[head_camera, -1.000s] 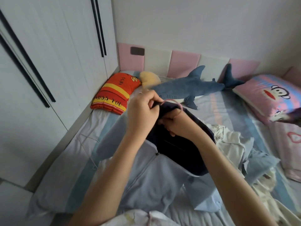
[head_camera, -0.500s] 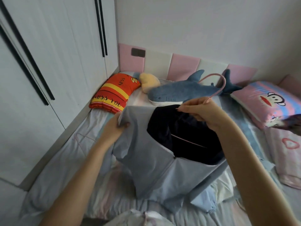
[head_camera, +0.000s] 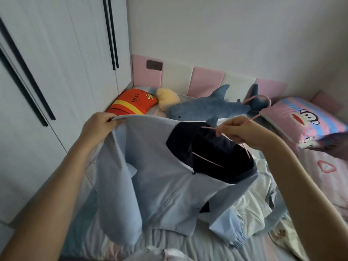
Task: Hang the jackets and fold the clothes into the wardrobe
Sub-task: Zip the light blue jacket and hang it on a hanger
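Hanging above the bed [head_camera: 188,245], one pale blue jacket [head_camera: 160,166] is held up by two raised hands, forearms reaching in from below. The left hand [head_camera: 99,125] pinches a shoulder edge between thumb and curled fingers. The right hand [head_camera: 243,132] grips one pink hanger [head_camera: 253,118], mostly hidden inside the dark lining. Crumpled clothes [head_camera: 250,204] at right cannot be counted. Beyond lie one shark [head_camera: 207,108] and the shut wardrobe [head_camera: 56,72], cut off at left.
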A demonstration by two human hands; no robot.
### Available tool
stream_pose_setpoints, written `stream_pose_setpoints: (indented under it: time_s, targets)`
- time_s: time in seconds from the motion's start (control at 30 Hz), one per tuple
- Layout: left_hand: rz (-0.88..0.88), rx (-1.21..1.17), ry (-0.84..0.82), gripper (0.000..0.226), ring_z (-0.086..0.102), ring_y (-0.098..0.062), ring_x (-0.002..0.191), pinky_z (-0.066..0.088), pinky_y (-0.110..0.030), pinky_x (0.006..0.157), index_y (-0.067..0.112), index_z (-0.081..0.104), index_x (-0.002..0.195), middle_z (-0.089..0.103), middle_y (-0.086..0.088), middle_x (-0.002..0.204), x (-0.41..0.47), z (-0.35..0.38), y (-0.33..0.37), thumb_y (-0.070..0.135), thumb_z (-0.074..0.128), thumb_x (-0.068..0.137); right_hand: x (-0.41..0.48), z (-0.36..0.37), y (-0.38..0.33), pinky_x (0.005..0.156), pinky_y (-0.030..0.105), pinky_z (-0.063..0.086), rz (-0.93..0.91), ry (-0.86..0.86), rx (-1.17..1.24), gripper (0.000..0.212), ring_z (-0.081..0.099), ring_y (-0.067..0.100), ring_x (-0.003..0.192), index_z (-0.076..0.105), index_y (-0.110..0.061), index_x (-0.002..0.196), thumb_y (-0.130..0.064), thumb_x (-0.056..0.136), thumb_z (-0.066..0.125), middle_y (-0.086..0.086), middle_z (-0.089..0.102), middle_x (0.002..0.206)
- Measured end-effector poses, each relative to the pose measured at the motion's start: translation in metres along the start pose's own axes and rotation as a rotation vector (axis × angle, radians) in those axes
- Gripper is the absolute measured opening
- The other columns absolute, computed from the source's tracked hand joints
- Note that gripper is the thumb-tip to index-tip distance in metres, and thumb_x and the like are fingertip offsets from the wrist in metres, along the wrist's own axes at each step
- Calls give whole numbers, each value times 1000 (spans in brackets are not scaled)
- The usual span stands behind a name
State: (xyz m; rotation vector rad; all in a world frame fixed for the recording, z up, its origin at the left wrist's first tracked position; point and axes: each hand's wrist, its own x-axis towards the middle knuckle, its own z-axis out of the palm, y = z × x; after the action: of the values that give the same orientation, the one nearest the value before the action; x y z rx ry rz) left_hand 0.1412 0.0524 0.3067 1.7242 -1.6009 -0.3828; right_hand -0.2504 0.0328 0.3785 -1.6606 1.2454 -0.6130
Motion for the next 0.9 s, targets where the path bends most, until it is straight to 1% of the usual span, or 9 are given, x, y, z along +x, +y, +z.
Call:
stream_pose_setpoints:
  time_s: [0.13, 0.23, 0.33, 0.43, 0.5, 0.6, 0.7, 0.8, 0.9]
  targets:
    - [26, 119, 256, 38, 53, -35, 113, 43, -41, 96, 8, 63, 117, 57, -16, 121, 2, 15, 22, 3, 61, 80, 21, 15, -5, 33, 13, 14, 92, 59, 165, 29, 22, 2, 35, 64, -6, 72, -20, 96, 54, -8, 32, 43]
    - [424, -19, 208, 35, 57, -19, 111, 43, -29, 97, 9, 64, 116, 61, -6, 118, -19, 38, 83, 28, 57, 87, 32, 21, -23, 35, 13, 15, 106, -32, 154, 29, 23, 1, 35, 66, -6, 80, -21, 98, 49, -11, 32, 43]
    - [550, 79, 55, 50, 62, -16, 100, 47, -29, 87, 16, 61, 121, 66, 1, 113, -34, 66, 118, 51, 54, 85, 31, 30, -45, 39, 14, 15, -7, -186, 81, 20, 24, 3, 40, 68, -1, 86, -12, 95, 53, -10, 34, 45]
    - [600, 119, 227, 28, 65, -19, 73, 45, -26, 64, 15, 67, 99, 70, 2, 86, -30, 75, 119, 38, 56, 88, 26, 36, -51, 45, 16, 27, -130, -251, -24, 18, 36, 8, 48, 66, 7, 102, -5, 90, 60, 8, 49, 56]
    - [600, 56, 262, 19, 65, -16, 67, 48, -28, 56, 15, 69, 91, 70, 4, 80, -26, 73, 113, 30, 57, 90, 21, 34, -48, 61, 23, 43, -242, -218, -171, 18, 53, 16, 67, 69, -6, 107, -10, 89, 65, 21, 62, 80]
    - [585, 41, 324, 8, 61, -13, 59, 43, -24, 51, 13, 69, 88, 69, 5, 73, -29, 72, 110, 19, 64, 88, 19, 14, -28, 87, 19, 48, -324, -8, -230, 30, 60, 0, 96, 62, -19, 116, -15, 87, 68, -5, 65, 107]
    - [561, 62, 333, 3, 50, -9, 50, 34, -18, 49, 14, 69, 86, 66, 6, 67, -29, 72, 110, 17, 69, 86, 13, 6, 1, 100, 19, 39, -137, -37, -412, 41, 56, 12, 117, 60, -11, 127, -35, 94, 53, 4, 64, 123]
    - [548, 52, 334, 11, 57, -10, 55, 43, -22, 52, 12, 69, 94, 71, 4, 77, -26, 72, 111, 19, 69, 86, 7, 9, 25, 107, 27, 38, 17, -27, -148, 49, 60, 15, 115, 68, -14, 115, -49, 89, 46, 7, 68, 118]
    - [547, 65, 337, 16, 61, -15, 57, 47, -27, 52, 13, 72, 97, 72, 1, 77, -26, 72, 111, 23, 66, 87, 9, 5, 32, 99, 29, 47, -51, -42, 76, 29, 65, 15, 101, 68, -11, 111, -27, 89, 58, 8, 70, 109]
